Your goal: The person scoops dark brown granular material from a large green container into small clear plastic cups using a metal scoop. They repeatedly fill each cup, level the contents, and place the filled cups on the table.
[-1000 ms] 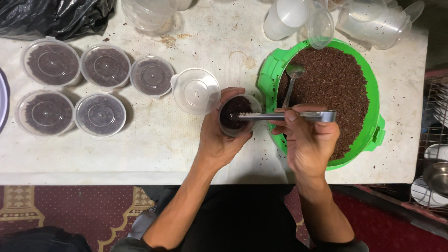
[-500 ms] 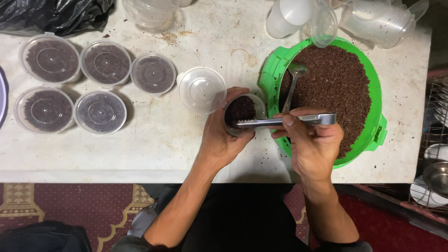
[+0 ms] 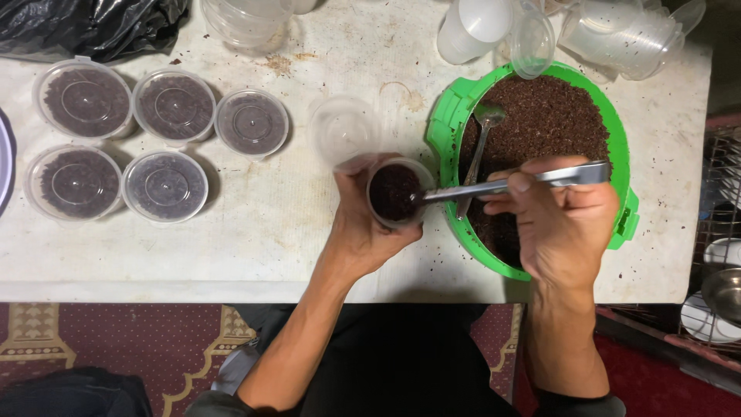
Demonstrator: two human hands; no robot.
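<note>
A: What is held by the left hand (image 3: pixel 363 232)?

B: A small clear cup (image 3: pixel 395 192), filled with dark brown granules, is gripped just beside the green tub (image 3: pixel 448 123).

A: And by the right hand (image 3: pixel 559 224)?

B: A metal spoon (image 3: pixel 502 186) is clasped, its tip set into the cup. A 2nd spoon (image 3: pixel 480 143) is left standing in the tub's granules.

A: Finished units?

B: 5 lidded cups (image 3: pixel 154 139) are seen at the table's (image 3: pixel 309 255) left.

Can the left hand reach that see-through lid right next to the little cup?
Probably yes. The lid lies just beyond the left hand with bare table between, but that hand holds the cup, so it isn't free.
</note>
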